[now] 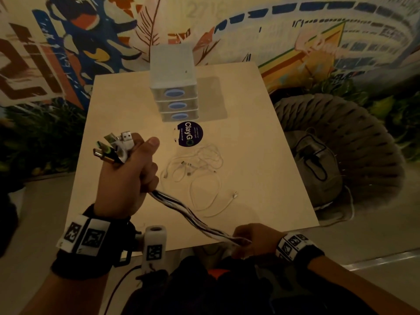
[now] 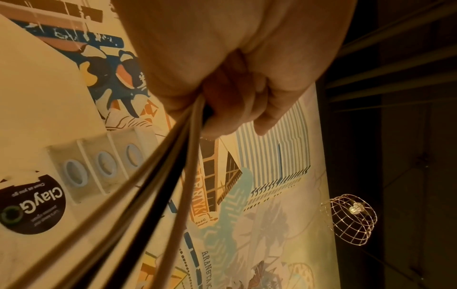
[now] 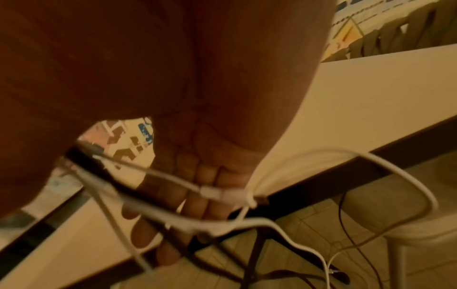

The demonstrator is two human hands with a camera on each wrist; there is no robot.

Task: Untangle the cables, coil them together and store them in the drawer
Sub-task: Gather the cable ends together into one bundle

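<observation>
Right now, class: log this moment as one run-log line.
left hand: grips cable bundle | right hand: holds bundle | drawers: closed

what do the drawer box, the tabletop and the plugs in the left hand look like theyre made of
Drawer box: looks like frosted translucent plastic, with glossy blue oval handles. Tabletop: smooth pale matte surface, probably laminate or painted wood; cannot tell which. Plugs gripped in the left hand: shiny metal tips glinting, set in white and dark housings that look like plastic.
</observation>
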